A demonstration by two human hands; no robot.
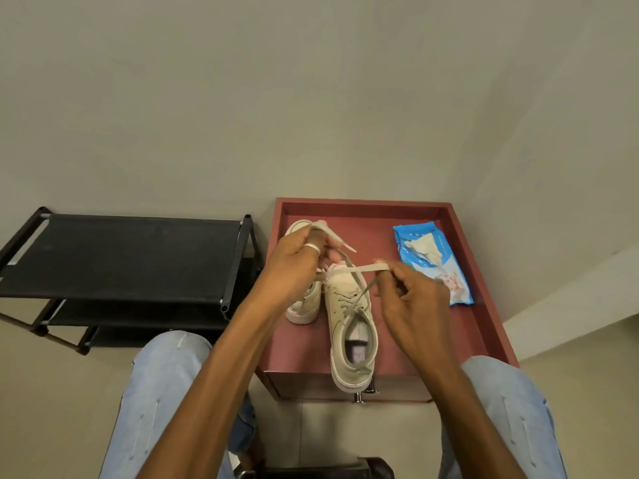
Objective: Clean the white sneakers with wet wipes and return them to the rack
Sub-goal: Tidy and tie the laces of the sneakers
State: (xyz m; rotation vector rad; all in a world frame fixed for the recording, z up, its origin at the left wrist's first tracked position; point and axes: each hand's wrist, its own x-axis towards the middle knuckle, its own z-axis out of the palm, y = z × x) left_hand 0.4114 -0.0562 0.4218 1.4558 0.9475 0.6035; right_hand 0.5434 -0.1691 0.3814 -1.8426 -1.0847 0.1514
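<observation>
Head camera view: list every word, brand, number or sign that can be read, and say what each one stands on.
Nothing in this view can be read.
On the wet wipes pack: printing on the blue wrapper, too small and blurred to read.
On the nearer white sneaker: no brand or mark is legible.
On the farther white sneaker: no lettering shows.
On the shoe rack: no label shows.

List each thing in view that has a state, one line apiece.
Near sneaker: upright on the red table, laces untied.
Far sneaker: upright, partly hidden.
Wet wipes pack: open, one wipe sticking out.
Left hand: pinching a lace end.
Right hand: pinching the other lace end.
Shoe rack: standing, left of table.
</observation>
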